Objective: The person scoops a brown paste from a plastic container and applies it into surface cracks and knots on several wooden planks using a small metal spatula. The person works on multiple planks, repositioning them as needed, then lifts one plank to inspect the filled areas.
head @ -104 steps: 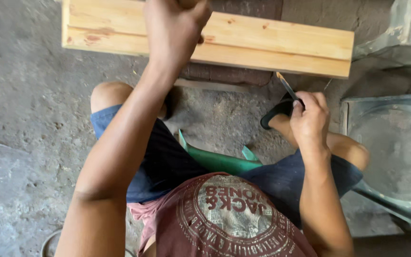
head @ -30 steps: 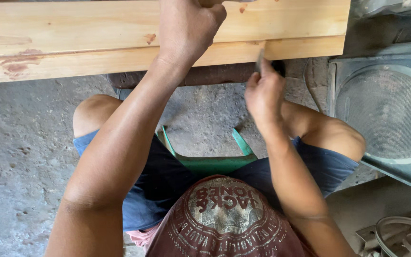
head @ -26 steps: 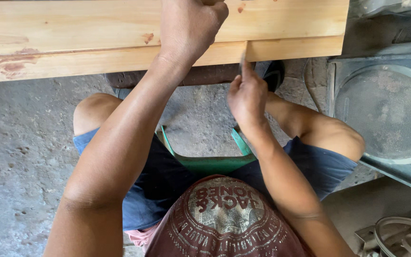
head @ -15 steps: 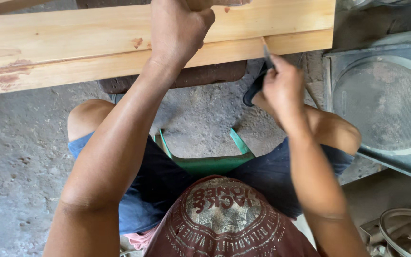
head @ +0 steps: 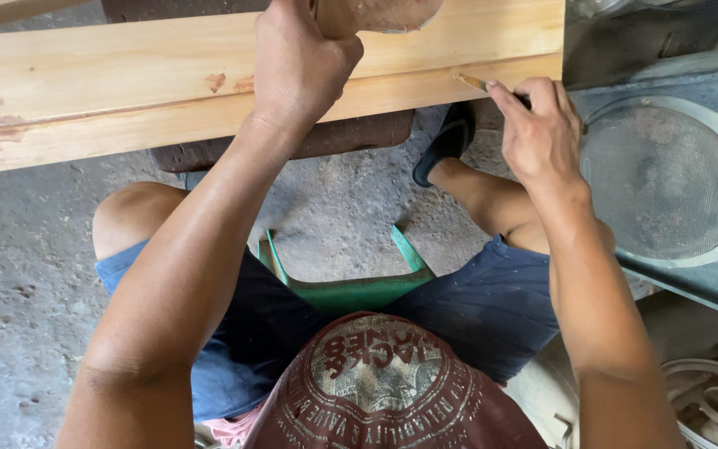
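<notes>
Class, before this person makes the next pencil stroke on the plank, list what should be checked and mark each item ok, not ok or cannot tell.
1. Left hand pressing on the plank: ok.
2. Right hand gripping the pencil: ok.
3. Pencil tip at the plank's near edge: ok.
4. Plank resting on the block beneath it: ok.
5. Plank's far end supported: cannot tell, out of view.
6. Earlier marks visible on the wood: cannot tell.
</notes>
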